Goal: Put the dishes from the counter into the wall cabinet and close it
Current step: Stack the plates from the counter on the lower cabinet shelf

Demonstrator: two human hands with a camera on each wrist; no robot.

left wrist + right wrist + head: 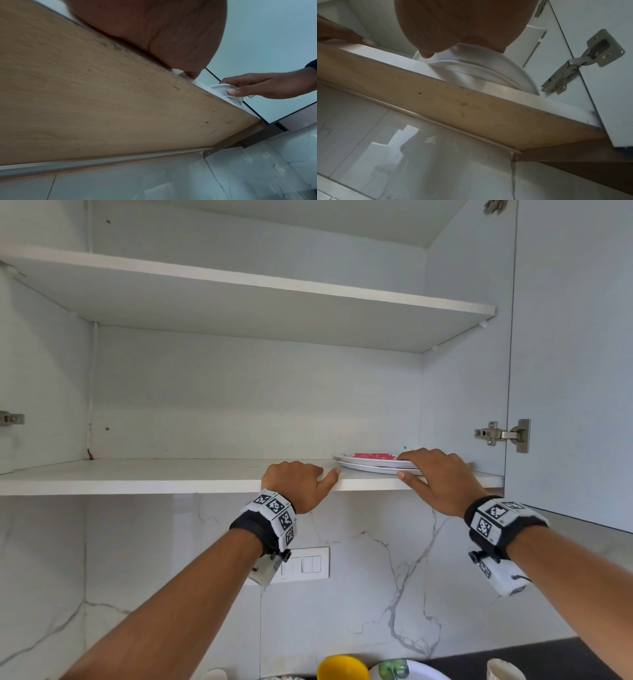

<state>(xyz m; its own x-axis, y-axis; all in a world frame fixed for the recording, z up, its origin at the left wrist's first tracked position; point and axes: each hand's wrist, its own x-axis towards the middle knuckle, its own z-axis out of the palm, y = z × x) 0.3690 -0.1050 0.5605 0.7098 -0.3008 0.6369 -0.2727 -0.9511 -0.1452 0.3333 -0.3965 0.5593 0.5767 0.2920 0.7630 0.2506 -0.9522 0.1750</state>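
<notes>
A: Where do the dishes sit?

B: Your open white wall cabinet (239,392) carries, on its white bottom shelf (137,477) at about 4 o'clock, a stack of white round plates (373,465), the top one with a red pattern, partly overhanging the front edge.

A: Your hands?

B: Your right hand (442,477) pinches the plate rim, fingers on top, thumb beneath. Your left hand (296,484) rests on the shelf edge, just left of the plates, thumb extended; its finger spread is hidden. A yellow cup (340,667) stands at 6 o'clock.
</notes>
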